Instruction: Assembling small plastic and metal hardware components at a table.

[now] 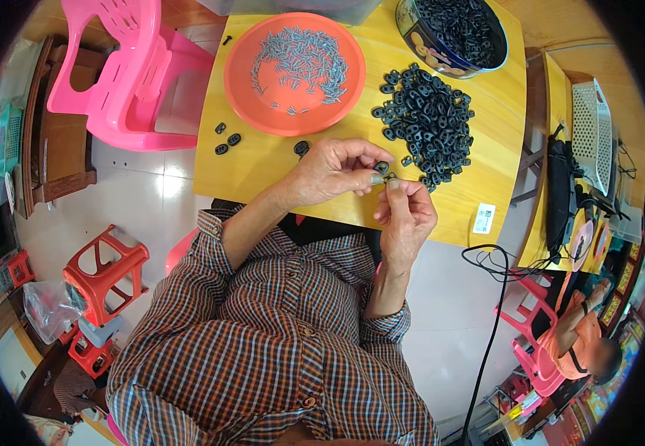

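left hand [328,172] pinching a part [382,168], right hand [406,214] a small piece [390,178], we're apparently joining them, so must next align carefully.

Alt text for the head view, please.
Left hand and right hand pinch small black parts close together over a yellow table. Beyond them: an orange basin of silvery screws, a heap of black oval parts and a round tin of similar pieces.

Black part [382,168], one: small, rounded, held between thumb and fingers of the left hand [328,172]. Smaller black piece [390,178], one: at the fingertips of the right hand [406,213], just beside the first; outline is largely hidden, contact between the two uncertain.
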`<action>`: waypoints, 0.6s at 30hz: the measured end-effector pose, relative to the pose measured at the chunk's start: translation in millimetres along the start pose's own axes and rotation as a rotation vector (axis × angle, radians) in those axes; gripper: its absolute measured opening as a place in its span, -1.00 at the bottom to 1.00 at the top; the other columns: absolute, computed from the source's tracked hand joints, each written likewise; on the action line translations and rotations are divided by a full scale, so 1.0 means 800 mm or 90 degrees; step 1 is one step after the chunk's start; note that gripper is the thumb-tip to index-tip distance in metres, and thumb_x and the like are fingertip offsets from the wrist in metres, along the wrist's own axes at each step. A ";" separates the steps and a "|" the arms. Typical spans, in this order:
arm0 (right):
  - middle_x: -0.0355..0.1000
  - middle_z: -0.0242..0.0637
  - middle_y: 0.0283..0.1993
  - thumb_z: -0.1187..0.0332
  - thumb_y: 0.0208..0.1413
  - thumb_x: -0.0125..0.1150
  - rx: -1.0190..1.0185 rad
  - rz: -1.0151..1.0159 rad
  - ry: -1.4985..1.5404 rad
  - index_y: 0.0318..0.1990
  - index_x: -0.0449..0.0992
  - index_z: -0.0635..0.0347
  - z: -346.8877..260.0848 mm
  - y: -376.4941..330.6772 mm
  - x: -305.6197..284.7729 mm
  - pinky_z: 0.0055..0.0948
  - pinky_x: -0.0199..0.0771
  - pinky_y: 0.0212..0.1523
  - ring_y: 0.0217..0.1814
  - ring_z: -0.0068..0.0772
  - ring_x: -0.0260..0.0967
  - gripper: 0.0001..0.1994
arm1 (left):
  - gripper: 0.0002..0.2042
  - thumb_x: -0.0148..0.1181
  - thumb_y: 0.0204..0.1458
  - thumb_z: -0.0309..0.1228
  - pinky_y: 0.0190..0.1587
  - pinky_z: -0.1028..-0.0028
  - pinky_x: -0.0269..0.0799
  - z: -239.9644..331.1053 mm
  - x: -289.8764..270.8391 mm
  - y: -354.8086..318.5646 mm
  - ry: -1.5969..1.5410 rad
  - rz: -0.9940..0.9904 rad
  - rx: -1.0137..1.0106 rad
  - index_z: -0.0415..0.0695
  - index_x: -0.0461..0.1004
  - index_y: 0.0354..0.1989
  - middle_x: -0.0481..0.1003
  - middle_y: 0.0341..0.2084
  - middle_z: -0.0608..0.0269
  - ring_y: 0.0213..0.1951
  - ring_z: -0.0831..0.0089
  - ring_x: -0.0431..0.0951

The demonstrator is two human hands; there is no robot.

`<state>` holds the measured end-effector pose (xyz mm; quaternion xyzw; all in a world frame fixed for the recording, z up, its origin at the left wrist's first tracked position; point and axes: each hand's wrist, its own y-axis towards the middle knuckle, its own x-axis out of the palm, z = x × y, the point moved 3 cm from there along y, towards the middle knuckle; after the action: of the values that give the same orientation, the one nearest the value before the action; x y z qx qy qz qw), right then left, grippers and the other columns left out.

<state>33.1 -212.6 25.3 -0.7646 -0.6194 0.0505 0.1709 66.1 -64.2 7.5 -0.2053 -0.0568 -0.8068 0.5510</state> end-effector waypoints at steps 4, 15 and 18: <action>0.40 -0.37 -0.58 0.40 0.10 0.18 0.005 -0.006 0.002 -0.40 0.42 0.28 0.000 0.000 0.001 -0.73 0.15 -0.68 -0.70 -0.73 0.20 -0.86 | -0.71 0.14 0.01 -0.61 -0.38 0.68 0.38 -0.001 -0.001 0.000 0.019 -0.005 -0.006 -0.22 0.46 -0.05 0.34 -0.46 0.47 -0.45 0.73 0.39; 0.41 -0.37 -0.56 0.38 0.10 0.18 0.026 -0.002 -0.006 -0.39 0.43 0.28 -0.001 -0.002 0.003 -0.74 0.13 -0.69 -0.71 -0.74 0.19 -0.86 | -0.71 0.14 0.00 -0.62 -0.38 0.67 0.38 0.000 -0.002 -0.001 0.031 -0.014 0.003 -0.24 0.46 -0.05 0.37 -0.46 0.45 -0.46 0.73 0.40; 0.42 -0.37 -0.56 0.38 0.11 0.18 0.031 -0.001 0.010 -0.39 0.42 0.27 0.002 -0.003 0.006 -0.75 0.13 -0.70 -0.71 -0.74 0.19 -0.85 | -0.72 0.14 0.00 -0.62 -0.39 0.67 0.38 0.001 -0.002 0.000 0.036 -0.021 0.002 -0.25 0.46 -0.06 0.40 -0.48 0.45 -0.47 0.73 0.41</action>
<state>31.4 -207.5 24.9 -0.7599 -0.6175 0.0596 0.1944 66.5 -62.5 7.7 -0.1810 -0.0457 -0.8210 0.5395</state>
